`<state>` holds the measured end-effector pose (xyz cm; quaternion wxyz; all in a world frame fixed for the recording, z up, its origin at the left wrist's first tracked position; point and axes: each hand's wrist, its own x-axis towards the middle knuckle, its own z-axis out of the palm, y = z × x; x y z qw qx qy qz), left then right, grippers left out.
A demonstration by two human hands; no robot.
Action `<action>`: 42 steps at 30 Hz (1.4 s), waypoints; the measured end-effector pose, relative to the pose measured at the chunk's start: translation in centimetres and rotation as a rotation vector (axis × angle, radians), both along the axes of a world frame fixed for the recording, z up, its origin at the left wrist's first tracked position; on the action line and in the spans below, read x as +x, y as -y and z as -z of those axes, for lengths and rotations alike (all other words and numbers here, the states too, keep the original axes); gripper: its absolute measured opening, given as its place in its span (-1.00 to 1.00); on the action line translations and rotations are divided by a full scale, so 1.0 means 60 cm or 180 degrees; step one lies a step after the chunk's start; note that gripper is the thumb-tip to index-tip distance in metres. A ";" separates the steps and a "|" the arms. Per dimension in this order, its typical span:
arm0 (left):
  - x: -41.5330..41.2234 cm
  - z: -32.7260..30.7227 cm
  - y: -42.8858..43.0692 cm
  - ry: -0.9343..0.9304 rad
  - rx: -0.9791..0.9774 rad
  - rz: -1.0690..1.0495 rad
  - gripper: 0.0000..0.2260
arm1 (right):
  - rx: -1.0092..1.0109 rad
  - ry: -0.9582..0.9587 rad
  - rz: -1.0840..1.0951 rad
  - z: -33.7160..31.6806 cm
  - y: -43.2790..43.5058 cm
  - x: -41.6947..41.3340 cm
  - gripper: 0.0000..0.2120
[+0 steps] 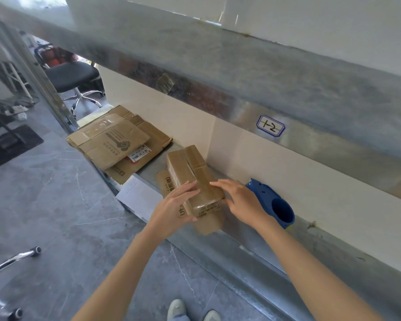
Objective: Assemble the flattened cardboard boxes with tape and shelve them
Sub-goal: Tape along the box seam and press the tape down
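Careful: left hand and right hand press the taped box with straight fingers; so near the shelf edge, it could fall.

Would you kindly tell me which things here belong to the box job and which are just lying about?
Job: taped box, with left hand and right hand on it; flattened boxes; metal shelf.
Lying about: blue plastic item; white sheet; office chair.
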<state>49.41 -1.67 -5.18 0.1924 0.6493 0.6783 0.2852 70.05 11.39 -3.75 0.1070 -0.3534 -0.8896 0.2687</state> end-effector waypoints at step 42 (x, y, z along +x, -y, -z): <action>-0.264 0.001 -0.179 0.0454 -0.0312 0.1311 -0.10 | -0.0707 0.0072 0.1869 -0.044 0.079 -0.100 0.14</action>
